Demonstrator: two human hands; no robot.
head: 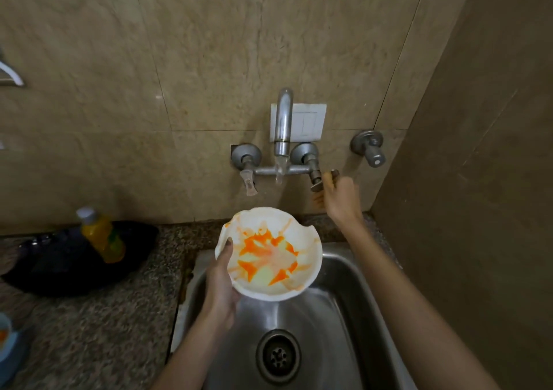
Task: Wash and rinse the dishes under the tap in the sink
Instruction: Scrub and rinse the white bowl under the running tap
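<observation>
Holding the bowl (pixel 299 237) over the sink (pixel 353 294), we log our left hand (pixel 220 288) clamped on its rim at 9 o'clock, with the thumb inside the wall and the fingers curled beneath. The bowl is white with a wavy rim. It sits above the sink's 11 o'clock corner, below the spout (pixel 282 123). Orange smears streak its inside, thickest round the centre, with a pale yellowish patch toward 6 o'clock.

Our right hand (pixel 339 198) is up at the wall, at 2 o'clock from the bowl, with its fingers curled round the right tap handle (pixel 316 181). The two hands are well apart. A short run of water (pixel 279 172) shows under the spout mouth. Whether it reaches the bowl we cannot tell, since the bowl's centre is blurred.

The left tap handle (pixel 249 182) hangs at 11 o'clock from the bowl. A separate wall valve (pixel 371 148) sits at 2 o'clock from the spout mouth, and a white switch plate (pixel 309 120) lies behind the spout. The drain (pixel 278 356) is at 6 o'clock from the bowl, in the steel sink floor.

On the speckled counter (pixel 89 329), at 9 o'clock from the bowl, is a dark pan (pixel 59 273) with a yellow bottle (pixel 103 238), grey-capped. Whether the bottle stands in the pan or in front of it we cannot tell. A blue dish (pixel 7 347) shows partly at the frame's 8 o'clock edge.
</observation>
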